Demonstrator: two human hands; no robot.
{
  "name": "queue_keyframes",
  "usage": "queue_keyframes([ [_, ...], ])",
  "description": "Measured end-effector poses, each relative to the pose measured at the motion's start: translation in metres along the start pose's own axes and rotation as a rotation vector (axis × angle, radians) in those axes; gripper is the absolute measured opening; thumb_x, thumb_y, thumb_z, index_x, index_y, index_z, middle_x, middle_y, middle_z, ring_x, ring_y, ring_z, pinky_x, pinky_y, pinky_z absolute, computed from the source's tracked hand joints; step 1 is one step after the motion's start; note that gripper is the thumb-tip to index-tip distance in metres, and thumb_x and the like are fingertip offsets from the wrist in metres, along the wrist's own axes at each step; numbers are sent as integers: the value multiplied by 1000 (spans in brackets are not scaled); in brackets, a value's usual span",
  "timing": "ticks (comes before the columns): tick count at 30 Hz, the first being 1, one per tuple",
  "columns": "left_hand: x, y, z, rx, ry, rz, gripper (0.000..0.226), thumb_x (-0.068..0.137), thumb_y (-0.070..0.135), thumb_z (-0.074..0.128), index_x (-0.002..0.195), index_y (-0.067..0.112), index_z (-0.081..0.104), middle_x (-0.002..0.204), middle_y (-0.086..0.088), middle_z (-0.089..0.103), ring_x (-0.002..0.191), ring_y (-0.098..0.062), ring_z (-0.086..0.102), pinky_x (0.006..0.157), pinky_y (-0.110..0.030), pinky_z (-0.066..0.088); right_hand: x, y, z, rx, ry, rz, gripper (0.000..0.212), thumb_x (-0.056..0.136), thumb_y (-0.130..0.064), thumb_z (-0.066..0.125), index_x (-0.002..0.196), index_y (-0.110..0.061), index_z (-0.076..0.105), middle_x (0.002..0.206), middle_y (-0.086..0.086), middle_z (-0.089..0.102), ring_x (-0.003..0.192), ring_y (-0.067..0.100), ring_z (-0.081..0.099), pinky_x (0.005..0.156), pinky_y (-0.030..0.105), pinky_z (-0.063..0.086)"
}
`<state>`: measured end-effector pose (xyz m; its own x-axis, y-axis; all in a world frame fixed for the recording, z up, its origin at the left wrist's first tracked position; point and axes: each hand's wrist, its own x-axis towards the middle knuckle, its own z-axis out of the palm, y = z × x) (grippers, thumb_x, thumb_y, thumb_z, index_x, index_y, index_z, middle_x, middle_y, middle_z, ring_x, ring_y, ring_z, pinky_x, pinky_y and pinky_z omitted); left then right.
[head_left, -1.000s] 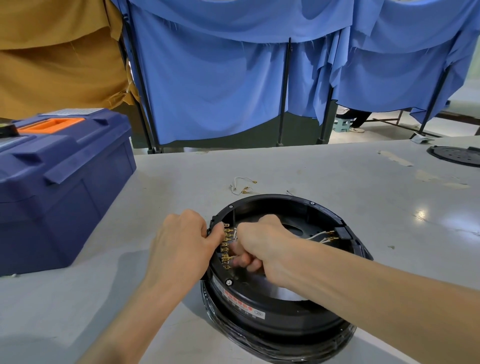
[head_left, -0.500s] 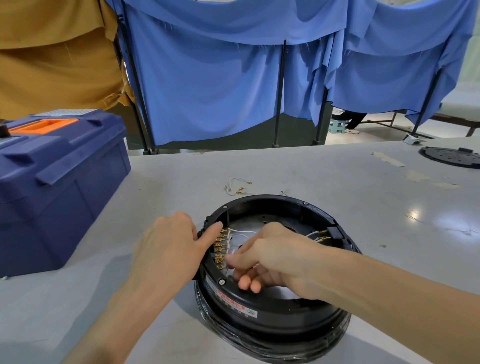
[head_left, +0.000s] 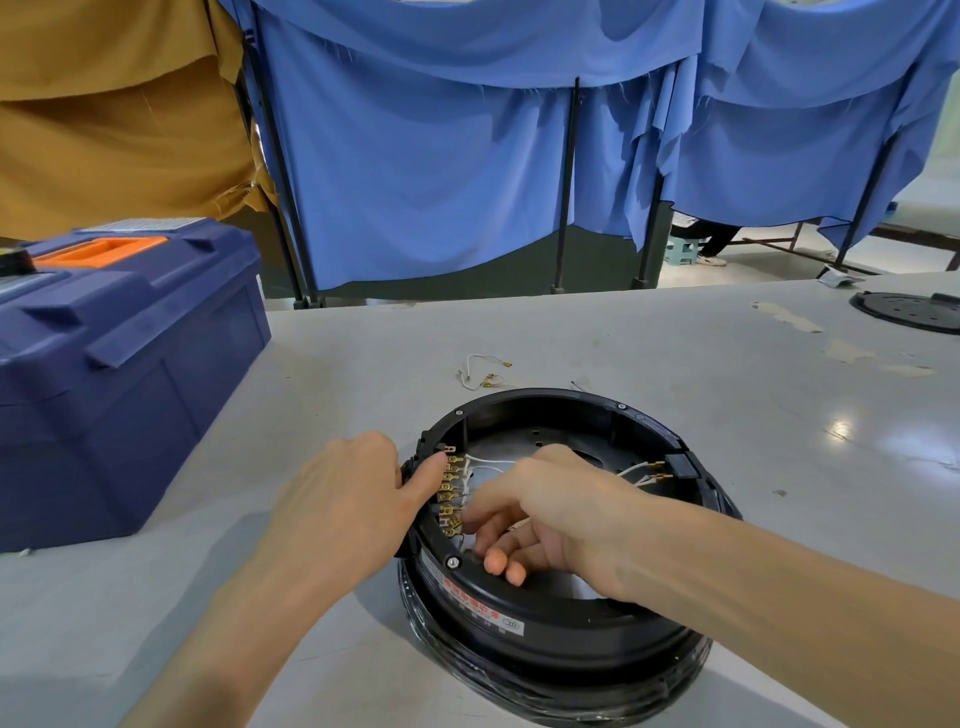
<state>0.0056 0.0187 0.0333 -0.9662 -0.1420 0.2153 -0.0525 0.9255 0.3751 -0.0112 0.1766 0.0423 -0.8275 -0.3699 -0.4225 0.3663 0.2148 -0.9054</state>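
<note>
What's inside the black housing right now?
Inside the black housing: a row of brass terminals, white wires and a metal plate. The right hand covers the near part.

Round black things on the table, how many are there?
2. One big housing sits in front, with wires inside. One flat disc lies at the far right edge of the table, partly cut off by the picture.

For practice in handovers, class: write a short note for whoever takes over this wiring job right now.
Left hand grips the left rim of the black housing, thumb beside the brass terminals.
Right hand reaches inside, fingertips at the lowest terminals; its grasp is hidden.
Done: loose wires lie on the table behind.
Left: white wires are plugged in, probably next.
</note>
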Motion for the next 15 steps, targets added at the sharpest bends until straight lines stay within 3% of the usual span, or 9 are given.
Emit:
queue_keyframes([
  [4, -1, 0, -1, 7, -43, -4, 64, 92, 59, 44, 52, 9, 40, 52, -6, 54, 55, -31, 53, 61, -36, 50, -1, 1, 1, -14, 4, -7, 7, 88, 2, 59, 86, 9, 61, 58, 16, 55, 38, 17, 52, 37, 21, 43],
  [10, -1, 1, -3, 41, -59, 9, 62, 94, 56, 43, 54, 9, 48, 51, -4, 51, 56, -30, 54, 66, -37, 53, -2, 2, 2, 44, 13, -6, 4, 89, 7, 58, 91, 9, 58, 58, 16, 53, 35, 16, 53, 35, 20, 42],
  [15, -1, 2, -3, 57, -50, 10, 61, 95, 56, 43, 54, 11, 45, 53, -4, 49, 57, -28, 53, 66, -36, 51, -1, 2, 1, 60, 37, 11, 26, 88, 8, 60, 110, 20, 55, 56, 17, 55, 34, 17, 53, 35, 20, 43],
])
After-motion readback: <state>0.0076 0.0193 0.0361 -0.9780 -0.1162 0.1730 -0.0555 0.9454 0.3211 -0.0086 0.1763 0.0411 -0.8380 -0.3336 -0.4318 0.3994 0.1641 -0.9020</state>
